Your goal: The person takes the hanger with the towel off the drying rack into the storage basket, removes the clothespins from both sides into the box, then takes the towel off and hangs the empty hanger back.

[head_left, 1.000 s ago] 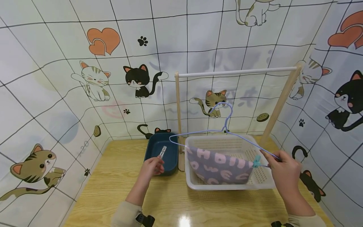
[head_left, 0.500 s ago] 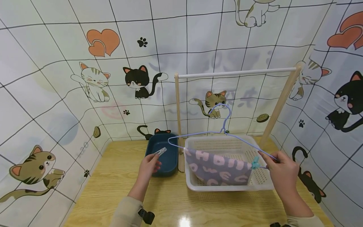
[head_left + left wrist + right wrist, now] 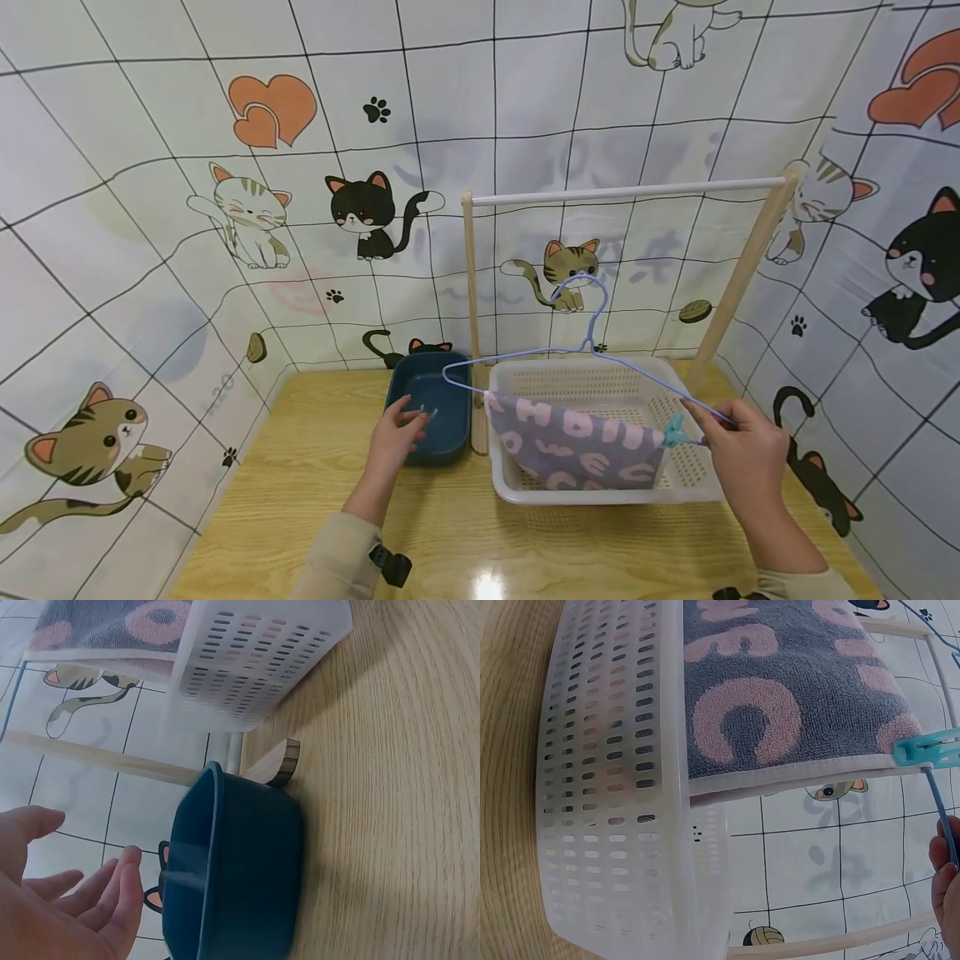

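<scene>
My left hand (image 3: pixel 395 437) has its thumb and fingers spread apart over the near side of the dark blue plastic basin (image 3: pixel 442 446). A blurred pale clothespin (image 3: pixel 187 877) is just past the fingertips, inside the basin's opening in the left wrist view. My right hand (image 3: pixel 750 442) grips the right end of a blue-purple clothes hanger (image 3: pixel 525 351). A grey towel with pink letters (image 3: pixel 585 446) hangs folded over the hanger's lower bar, in front of the basket. A turquoise clothespin (image 3: pixel 930 748) clamps the towel to the bar at its right end.
A white perforated basket (image 3: pixel 615 497) stands behind and below the towel. Around it rises a wooden rack (image 3: pixel 731 287) with a white crossbar (image 3: pixel 630 193). Everything stands on a wood-grain table (image 3: pixel 300 467), with a cat-print sheet (image 3: pixel 360 317) behind.
My left hand held a pale clothespin between its fingertips, turned it, then let it go over the basin. The hanger and towel shifted slightly left with my right hand.
</scene>
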`<control>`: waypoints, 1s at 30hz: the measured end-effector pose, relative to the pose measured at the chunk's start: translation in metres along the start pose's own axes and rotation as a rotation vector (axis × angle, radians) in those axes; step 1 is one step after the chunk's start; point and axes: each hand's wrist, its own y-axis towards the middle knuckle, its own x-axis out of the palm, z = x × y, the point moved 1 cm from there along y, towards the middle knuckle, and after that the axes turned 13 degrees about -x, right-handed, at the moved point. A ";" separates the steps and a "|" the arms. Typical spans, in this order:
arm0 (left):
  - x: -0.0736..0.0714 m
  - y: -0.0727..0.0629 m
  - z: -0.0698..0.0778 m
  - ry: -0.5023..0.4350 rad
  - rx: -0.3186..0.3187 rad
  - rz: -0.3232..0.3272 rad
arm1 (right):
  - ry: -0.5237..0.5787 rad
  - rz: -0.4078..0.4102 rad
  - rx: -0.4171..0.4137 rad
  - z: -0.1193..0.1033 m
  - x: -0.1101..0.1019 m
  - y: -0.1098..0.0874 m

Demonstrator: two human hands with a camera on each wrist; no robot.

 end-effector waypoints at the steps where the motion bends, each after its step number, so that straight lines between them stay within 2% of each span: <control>1: 0.000 -0.001 0.000 0.009 0.006 -0.006 | -0.005 0.000 -0.006 0.000 0.000 0.000; 11: 0.005 -0.018 0.014 0.020 0.050 -0.018 | 0.006 0.002 -0.026 -0.003 -0.001 0.001; 20: 0.012 -0.036 0.028 -0.012 0.127 -0.134 | 0.021 -0.003 -0.007 -0.007 -0.003 0.000; 24: 0.016 -0.049 0.041 -0.025 0.164 -0.179 | 0.030 -0.004 0.003 -0.007 -0.004 0.001; 30: 0.026 -0.066 0.054 -0.030 0.185 -0.234 | 0.032 -0.014 0.011 -0.009 -0.004 0.001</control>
